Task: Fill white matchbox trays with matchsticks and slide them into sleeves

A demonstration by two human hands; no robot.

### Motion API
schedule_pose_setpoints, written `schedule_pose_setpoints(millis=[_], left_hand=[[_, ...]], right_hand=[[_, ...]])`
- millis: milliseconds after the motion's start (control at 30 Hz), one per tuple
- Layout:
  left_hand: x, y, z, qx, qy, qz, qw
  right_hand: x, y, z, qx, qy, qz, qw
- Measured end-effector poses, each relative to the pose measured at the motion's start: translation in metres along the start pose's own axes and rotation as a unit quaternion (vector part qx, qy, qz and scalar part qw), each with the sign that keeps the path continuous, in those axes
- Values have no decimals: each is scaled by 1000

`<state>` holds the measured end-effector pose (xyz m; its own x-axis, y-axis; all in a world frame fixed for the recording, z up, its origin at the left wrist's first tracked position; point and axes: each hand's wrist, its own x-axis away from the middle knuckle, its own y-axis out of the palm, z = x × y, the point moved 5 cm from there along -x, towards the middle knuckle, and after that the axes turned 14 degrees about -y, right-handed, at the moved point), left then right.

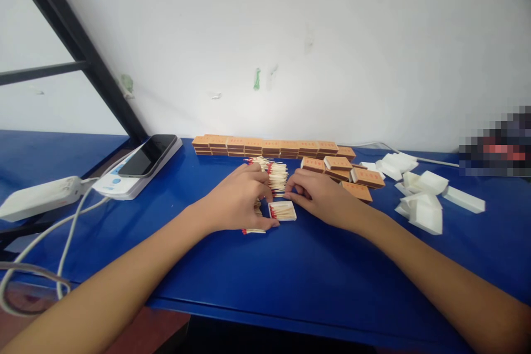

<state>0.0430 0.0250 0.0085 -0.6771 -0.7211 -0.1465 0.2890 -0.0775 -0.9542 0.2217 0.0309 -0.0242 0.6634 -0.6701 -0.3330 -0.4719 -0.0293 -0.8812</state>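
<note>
A small white matchbox tray lies on the blue table, with red-tipped matches inside it. My left hand is at the tray's left side, thumb and fingers apart, the thumb by the tray's lower left corner. It partly covers loose matches lying beneath it. Just behind the tray is a heap of matches with red heads. My right hand is at the right of that heap, fingers curled and fingertips together; whatever is between them is hidden.
Orange matchboxes stand in a stacked row along the wall. More matchboxes lie loosely behind my right hand. White empty trays are scattered at the right. At the left are a phone on a white box, a power strip and cables.
</note>
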Motion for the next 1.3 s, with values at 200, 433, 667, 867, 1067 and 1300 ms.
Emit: schedule_pose_setpoints(millis=[200, 433, 667, 867, 1067, 1300], left_hand=[[-1, 1, 0, -1, -1, -2, 1000], [-1, 1, -1, 5, 0, -1, 1000], [-1, 0, 0, 7, 0, -5, 1000], [-1, -1, 0, 5, -5, -3, 1000], [0, 0, 0, 0, -3, -1, 1000], [0, 0, -1, 7, -11, -6, 1000]], right_hand=[[1, -3, -2, -10, 3, -10, 1000], [1, -2, -6, -5, 15, -19, 1000], [0, 1, -3, -9, 0, -23, 1000], [3, -9, -3, 4, 6, -16, 1000], [4, -15, -23, -26, -3, -24, 999], [1, -10, -12, -9, 1, 12, 1000]])
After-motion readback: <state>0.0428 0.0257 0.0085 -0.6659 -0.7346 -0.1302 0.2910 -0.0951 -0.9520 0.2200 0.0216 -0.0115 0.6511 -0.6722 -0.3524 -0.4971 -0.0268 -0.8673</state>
